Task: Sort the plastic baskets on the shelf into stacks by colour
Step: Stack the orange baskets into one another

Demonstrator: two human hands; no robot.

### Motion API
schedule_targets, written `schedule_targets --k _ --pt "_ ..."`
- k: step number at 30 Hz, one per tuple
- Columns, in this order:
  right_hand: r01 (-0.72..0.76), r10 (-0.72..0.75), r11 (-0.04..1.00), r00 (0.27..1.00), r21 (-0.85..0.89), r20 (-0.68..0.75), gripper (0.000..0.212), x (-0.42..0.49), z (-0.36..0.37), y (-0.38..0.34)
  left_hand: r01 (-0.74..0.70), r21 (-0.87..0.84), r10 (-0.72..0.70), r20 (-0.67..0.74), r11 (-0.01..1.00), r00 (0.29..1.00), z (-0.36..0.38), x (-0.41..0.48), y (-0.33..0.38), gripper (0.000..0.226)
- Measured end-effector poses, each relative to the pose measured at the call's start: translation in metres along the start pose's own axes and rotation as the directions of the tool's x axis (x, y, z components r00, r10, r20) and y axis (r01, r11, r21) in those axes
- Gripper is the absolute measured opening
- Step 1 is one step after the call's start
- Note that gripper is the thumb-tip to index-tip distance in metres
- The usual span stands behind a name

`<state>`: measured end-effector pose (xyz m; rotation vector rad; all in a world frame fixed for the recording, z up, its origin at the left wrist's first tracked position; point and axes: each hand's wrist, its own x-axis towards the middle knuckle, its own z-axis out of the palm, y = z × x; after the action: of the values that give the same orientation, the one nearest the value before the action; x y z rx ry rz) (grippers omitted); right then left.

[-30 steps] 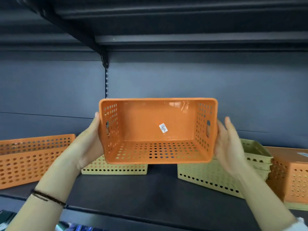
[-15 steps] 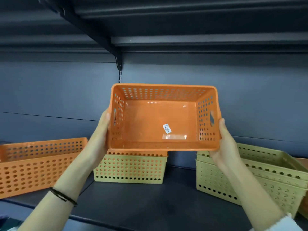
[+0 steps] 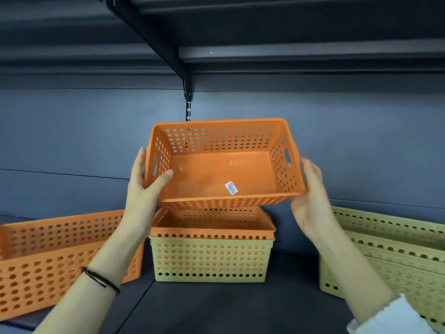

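Observation:
I hold a small orange perforated basket in the air, tilted so its opening faces me; a white sticker lies on its floor. My left hand grips its left wall, thumb inside. My right hand presses flat against its right wall, thumb under the lower corner. Just below it, another orange basket sits nested in a yellow-green basket on the dark shelf. The held basket's lower edge hangs just above the nested one's rim.
A long orange basket stands at the left of the shelf. A stack of long yellow-green baskets stands at the right. An upper shelf with a black bracket hangs overhead, in front of the grey back panel.
The held orange basket has tipped from facing me towards upright and come down close over the orange basket nested in the yellow-green one. My left thumb now hooks inside its wall.

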<state>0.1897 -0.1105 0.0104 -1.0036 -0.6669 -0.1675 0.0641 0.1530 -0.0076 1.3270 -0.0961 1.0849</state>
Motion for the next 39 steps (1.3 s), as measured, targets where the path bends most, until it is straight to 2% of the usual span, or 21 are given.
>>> schedule_targets --k 2,3,4,7,9,12,17,19,24,26,28,29,32,33,35,37,39 --pt "-0.004 0.009 0.989 0.999 -0.146 0.036 0.062 -0.002 0.009 0.014 0.085 -0.028 -0.087 -0.075 0.996 0.993 -0.006 0.013 -0.009 0.071" --pt "-0.016 0.028 0.976 0.998 -0.216 0.055 0.073 -0.003 0.012 0.022 0.131 -0.027 -0.133 -0.076 0.991 0.988 -0.010 0.018 -0.014 0.068" --pt "-0.033 0.053 0.961 0.996 -0.276 0.065 0.073 -0.004 0.013 0.030 0.176 -0.017 -0.177 -0.065 0.984 0.982 -0.014 0.022 -0.020 0.065" --pt "-0.107 0.144 0.918 0.987 -0.382 0.068 0.036 -0.006 0.010 0.054 0.278 0.070 -0.275 -0.050 0.958 0.960 -0.022 0.023 -0.034 0.060" --pt "-0.127 0.171 0.883 0.984 -0.453 0.056 0.027 -0.012 0.010 0.064 0.304 0.187 -0.301 -0.043 0.934 0.953 -0.026 0.021 -0.042 0.066" --pt "-0.085 0.118 0.853 0.992 -0.515 0.032 0.042 -0.022 0.010 0.070 0.298 0.311 -0.293 -0.065 0.902 0.954 -0.031 0.018 -0.046 0.082" --pt "-0.054 0.069 0.836 0.998 -0.545 0.006 0.071 -0.036 0.003 0.080 0.271 0.348 -0.270 -0.053 0.897 0.962 -0.027 0.015 -0.044 0.079" --pt "-0.030 0.037 0.833 0.999 -0.553 0.002 0.069 -0.039 -0.003 0.084 0.256 0.334 -0.256 -0.045 0.907 0.966 -0.024 0.011 -0.043 0.066" --pt "0.033 -0.073 0.783 0.997 -0.621 -0.039 0.042 -0.041 -0.014 0.082 0.218 0.358 -0.229 -0.011 0.908 0.973 -0.021 0.005 -0.034 0.039" --pt "0.017 -0.078 0.777 0.994 -0.629 -0.070 0.050 -0.040 -0.013 0.076 0.235 0.334 -0.249 -0.002 0.913 0.969 -0.021 0.005 -0.030 0.043" --pt "0.012 -0.096 0.772 0.990 -0.635 -0.099 0.061 -0.039 -0.010 0.073 0.185 0.374 -0.203 0.011 0.909 0.979 -0.023 0.003 -0.032 0.025" --pt "0.015 -0.117 0.761 0.987 -0.648 -0.114 0.061 -0.038 -0.008 0.070 0.168 0.409 -0.191 0.014 0.897 0.982 -0.024 0.000 -0.033 0.027" --pt "-0.016 -0.143 0.643 0.980 -0.766 -0.141 0.071 -0.033 -0.008 0.071 0.190 0.522 -0.233 0.016 0.831 0.972 -0.031 -0.008 -0.044 0.077" --pt "-0.042 -0.129 0.593 0.981 -0.804 -0.147 0.074 -0.034 -0.011 0.074 0.188 0.557 -0.238 0.018 0.809 0.971 -0.032 -0.010 -0.048 0.085" --pt "-0.101 -0.083 0.558 0.981 -0.824 -0.177 0.078 -0.037 -0.019 0.084 0.156 0.631 -0.226 0.031 0.760 0.974 -0.031 -0.014 -0.055 0.075" --pt "-0.151 -0.013 0.621 0.979 -0.769 -0.202 0.074 -0.044 -0.026 0.090 0.088 0.695 -0.191 0.073 0.713 0.979 -0.030 -0.015 -0.058 0.067" --pt "-0.180 0.048 0.687 0.978 -0.704 -0.204 0.058 -0.046 -0.029 0.092 0.044 0.754 -0.182 0.101 0.655 0.978 -0.031 -0.014 -0.059 0.069"
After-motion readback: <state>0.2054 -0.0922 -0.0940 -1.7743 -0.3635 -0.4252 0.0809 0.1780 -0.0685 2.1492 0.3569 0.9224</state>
